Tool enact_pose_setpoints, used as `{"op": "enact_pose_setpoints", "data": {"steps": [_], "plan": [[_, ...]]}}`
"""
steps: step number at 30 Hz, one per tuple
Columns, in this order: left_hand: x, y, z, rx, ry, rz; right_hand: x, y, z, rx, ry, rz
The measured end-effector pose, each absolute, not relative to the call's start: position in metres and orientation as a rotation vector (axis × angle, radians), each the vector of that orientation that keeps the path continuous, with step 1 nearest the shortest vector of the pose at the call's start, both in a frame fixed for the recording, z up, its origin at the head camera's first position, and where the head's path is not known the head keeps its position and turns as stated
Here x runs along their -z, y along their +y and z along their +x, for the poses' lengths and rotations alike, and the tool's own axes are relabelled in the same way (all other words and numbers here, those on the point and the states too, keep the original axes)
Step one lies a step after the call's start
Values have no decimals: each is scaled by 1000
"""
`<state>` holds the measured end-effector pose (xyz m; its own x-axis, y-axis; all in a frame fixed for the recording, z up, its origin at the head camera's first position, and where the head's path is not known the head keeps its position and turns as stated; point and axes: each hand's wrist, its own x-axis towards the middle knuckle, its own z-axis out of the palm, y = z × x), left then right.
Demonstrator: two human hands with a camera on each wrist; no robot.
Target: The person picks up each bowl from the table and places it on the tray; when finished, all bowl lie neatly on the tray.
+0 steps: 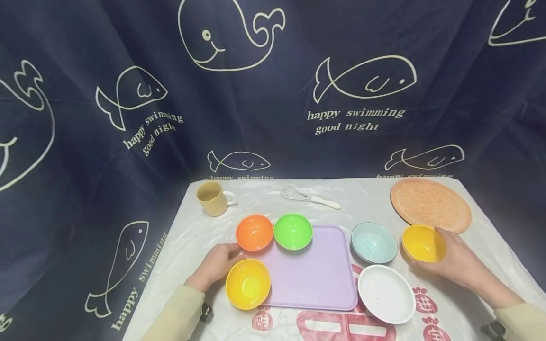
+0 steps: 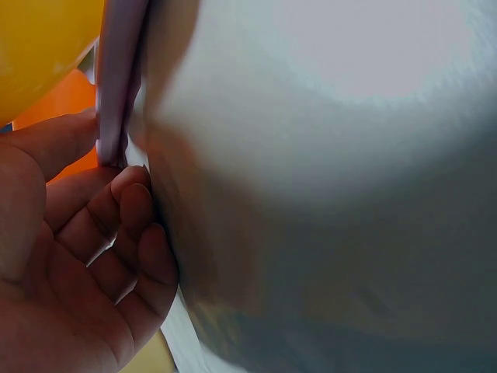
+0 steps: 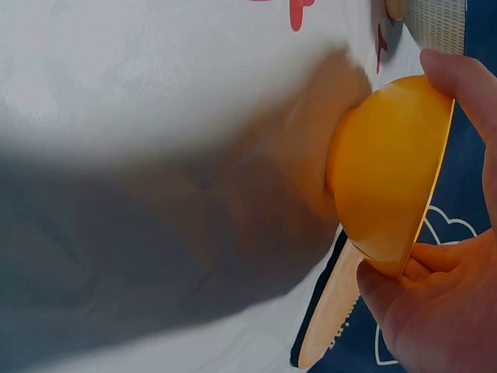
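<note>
My right hand (image 1: 458, 258) grips a yellow bowl (image 1: 423, 243) by its rim; in the right wrist view thumb and fingers span opposite sides of this yellow bowl (image 3: 388, 171), its base close to the tabletop. At the left side of a flat purple tray (image 1: 313, 274), my left hand (image 1: 217, 265) pinches the edge; the left wrist view has the thumb against the tray's rim (image 2: 116, 85) and the other fingers curled beside it. Orange (image 1: 254, 233), green (image 1: 293, 232) and second yellow (image 1: 248, 284) bowls stand at the tray's left and far parts.
Right of the tray are a light blue bowl (image 1: 374, 243) and a white bowl (image 1: 386, 294). A round orange-brown board (image 1: 431, 203) lies at the far right, a whisk (image 1: 310, 197) at the back, and a tan mug (image 1: 213, 199) at the back left. Dark curtain (image 1: 273, 118) hangs behind.
</note>
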<state>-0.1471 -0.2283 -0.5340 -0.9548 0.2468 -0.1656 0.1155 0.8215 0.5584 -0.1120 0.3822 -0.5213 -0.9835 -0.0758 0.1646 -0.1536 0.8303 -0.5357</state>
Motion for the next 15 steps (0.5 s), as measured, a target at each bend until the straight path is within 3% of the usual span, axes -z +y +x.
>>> {"op": "enact_pose_setpoints", "data": {"steps": [15], "plan": [[536, -231, -147, -854, 2770, 291, 495, 372, -111, -845, -2828, 172]]}}
